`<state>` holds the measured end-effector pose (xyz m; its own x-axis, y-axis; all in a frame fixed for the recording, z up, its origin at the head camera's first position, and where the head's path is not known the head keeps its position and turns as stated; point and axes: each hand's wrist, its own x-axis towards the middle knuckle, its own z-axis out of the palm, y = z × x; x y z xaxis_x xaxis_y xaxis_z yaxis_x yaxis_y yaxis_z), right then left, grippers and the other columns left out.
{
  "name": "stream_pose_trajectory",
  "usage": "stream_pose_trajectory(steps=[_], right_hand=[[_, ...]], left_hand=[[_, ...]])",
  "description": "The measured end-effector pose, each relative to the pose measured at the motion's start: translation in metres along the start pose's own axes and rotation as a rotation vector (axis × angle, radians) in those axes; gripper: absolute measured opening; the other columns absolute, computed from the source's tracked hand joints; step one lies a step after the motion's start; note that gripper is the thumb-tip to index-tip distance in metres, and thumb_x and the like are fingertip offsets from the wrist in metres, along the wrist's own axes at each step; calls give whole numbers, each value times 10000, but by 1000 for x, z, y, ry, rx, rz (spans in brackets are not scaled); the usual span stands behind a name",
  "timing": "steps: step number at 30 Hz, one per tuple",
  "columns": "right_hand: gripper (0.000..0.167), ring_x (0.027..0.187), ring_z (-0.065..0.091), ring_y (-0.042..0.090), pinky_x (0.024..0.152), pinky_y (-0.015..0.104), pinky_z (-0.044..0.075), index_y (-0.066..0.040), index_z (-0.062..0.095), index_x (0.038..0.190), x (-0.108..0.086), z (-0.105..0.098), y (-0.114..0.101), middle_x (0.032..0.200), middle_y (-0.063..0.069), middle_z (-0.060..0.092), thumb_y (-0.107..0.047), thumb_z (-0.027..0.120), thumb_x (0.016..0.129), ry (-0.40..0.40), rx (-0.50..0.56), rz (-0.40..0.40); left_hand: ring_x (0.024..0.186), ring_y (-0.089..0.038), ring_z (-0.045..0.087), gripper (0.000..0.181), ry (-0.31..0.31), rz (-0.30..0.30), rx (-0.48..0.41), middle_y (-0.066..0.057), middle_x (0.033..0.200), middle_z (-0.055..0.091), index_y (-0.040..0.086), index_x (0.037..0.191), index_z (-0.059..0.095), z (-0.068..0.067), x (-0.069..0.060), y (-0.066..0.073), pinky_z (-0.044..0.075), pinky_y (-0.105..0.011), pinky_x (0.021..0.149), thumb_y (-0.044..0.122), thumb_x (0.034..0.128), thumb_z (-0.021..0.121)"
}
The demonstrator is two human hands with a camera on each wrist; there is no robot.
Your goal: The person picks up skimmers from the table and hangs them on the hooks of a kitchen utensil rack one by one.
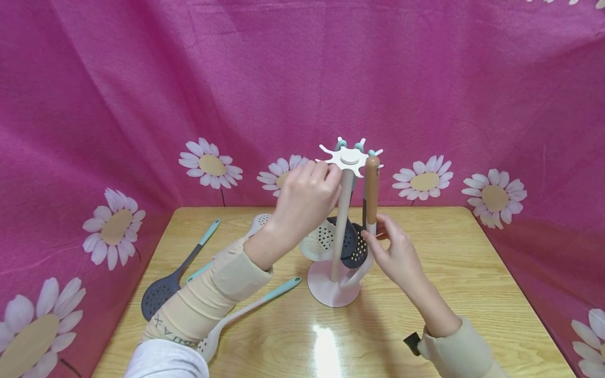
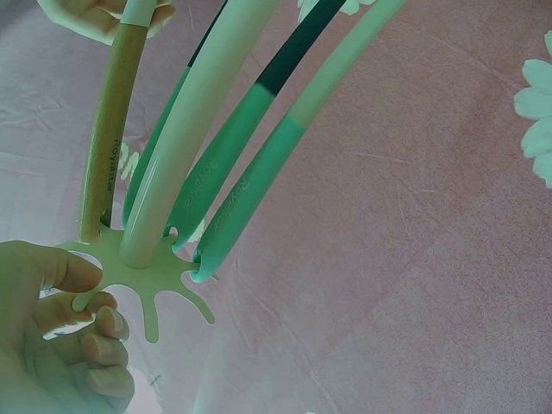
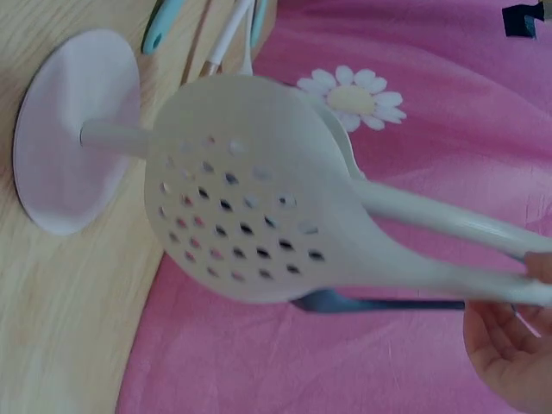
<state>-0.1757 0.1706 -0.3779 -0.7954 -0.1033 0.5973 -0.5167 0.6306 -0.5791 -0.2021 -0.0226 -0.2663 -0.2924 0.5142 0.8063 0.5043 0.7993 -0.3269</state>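
My right hand point(image 1: 399, 254) pinches a white skimmer point(image 3: 276, 155) by its neck; its wooden handle point(image 1: 372, 191) points upward. The handle's end stands at a hook of the white utensil rack point(image 1: 334, 294); whether it is hooked on, I cannot tell. My left hand point(image 2: 52, 319) holds one hook arm of the rack's star-shaped top point(image 2: 142, 276) between thumb and fingers. Several teal-handled utensils hang from the rack, among them a white perforated one point(image 1: 317, 240) and a dark perforated one point(image 1: 357, 258). The left forearm hides part of the table.
On the wooden table point(image 1: 416, 341), to the left, lie a dark skimmer point(image 1: 163, 294) and a white skimmer with a teal handle point(image 1: 283, 289). Farther back, another white perforated head point(image 1: 261, 221) shows behind the left arm. A pink flowered cloth point(image 1: 264, 79) encloses the back and sides.
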Motion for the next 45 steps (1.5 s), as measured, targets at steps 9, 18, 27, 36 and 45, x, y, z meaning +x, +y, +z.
stream_pose_trajectory(steps=[9, 18, 27, 36, 45], right_hand=[[283, 802, 545, 188, 720, 209, 419, 46, 556, 1103, 31, -28, -3, 902, 122, 609, 49, 559, 820, 145, 27, -240], [287, 765, 516, 318, 655, 421, 429, 22, 536, 1119, 78, -57, -19, 922, 179, 566, -13, 579, 838, 174, -339, -414], [259, 712, 502, 332, 559, 401, 390, -20, 552, 1073, 110, -64, -25, 910, 140, 577, 7, 600, 820, 121, -527, -568], [148, 741, 521, 312, 621, 411, 420, -33, 574, 1006, 118, -67, -25, 873, 118, 579, -48, 581, 858, 79, -625, -665], [166, 707, 512, 292, 645, 402, 423, -25, 561, 936, 121, -66, -22, 801, 113, 554, 91, 512, 829, 74, -643, -744]], left_hand=[[557, -166, 536, 98, 7, -10, -18, -41, 679, 595, 46, 811, 630, 0, -1, 0, 403, -241, 483, 106, 812, 553], [551, -173, 531, 95, 7, -9, -19, -44, 681, 595, 45, 811, 627, 0, -2, -1, 403, -244, 482, 107, 810, 555], [563, -176, 537, 94, 5, -7, -25, -47, 684, 597, 45, 823, 628, 0, -2, -1, 408, -244, 487, 108, 808, 560], [567, -171, 541, 104, -5, -3, -23, -46, 692, 605, 47, 838, 633, -1, -1, 0, 407, -238, 485, 118, 813, 562], [564, -173, 540, 115, -7, -7, -29, -50, 700, 610, 42, 856, 642, -1, -2, 0, 411, -240, 491, 114, 812, 563]])
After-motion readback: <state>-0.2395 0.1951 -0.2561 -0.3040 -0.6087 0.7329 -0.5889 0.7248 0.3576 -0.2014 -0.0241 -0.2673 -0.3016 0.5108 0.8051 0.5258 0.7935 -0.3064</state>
